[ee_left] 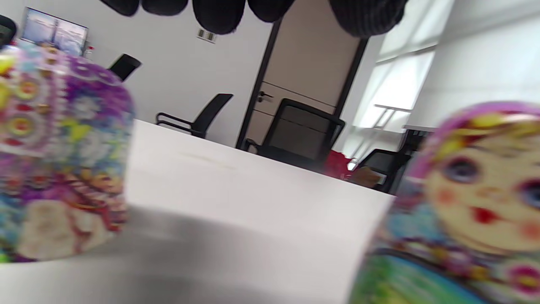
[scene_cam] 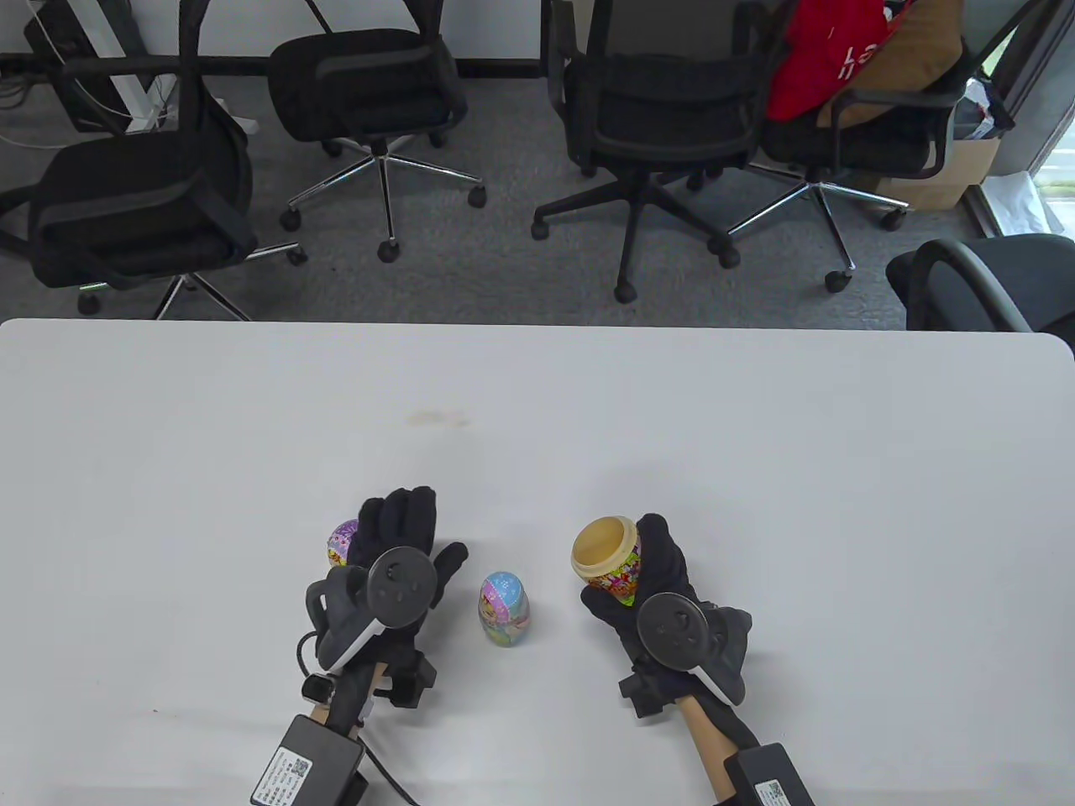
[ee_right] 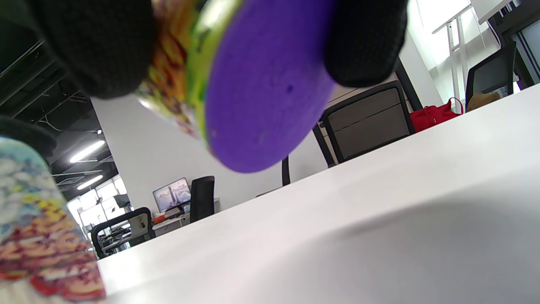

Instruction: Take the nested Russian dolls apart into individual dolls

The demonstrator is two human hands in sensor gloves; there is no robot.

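My right hand (scene_cam: 642, 579) grips the bottom half of the outer doll (scene_cam: 606, 561), a tilted open cup with a bare wooden inside, held above the table. The right wrist view shows its purple base (ee_right: 265, 84) between my fingers (ee_right: 97, 46), clear of the table. The purple top half (scene_cam: 342, 541) stands on the table at the left side of my left hand (scene_cam: 403, 541), whose fingers are stretched out flat; in the left wrist view the top half (ee_left: 59, 160) stands apart from the fingertips (ee_left: 219, 12). A smaller whole doll (scene_cam: 504, 609) stands between my hands.
The white table (scene_cam: 537, 420) stretches far ahead and to both sides. Several black office chairs (scene_cam: 655, 117) stand beyond its far edge. A faint stain (scene_cam: 435, 417) marks the table's middle.
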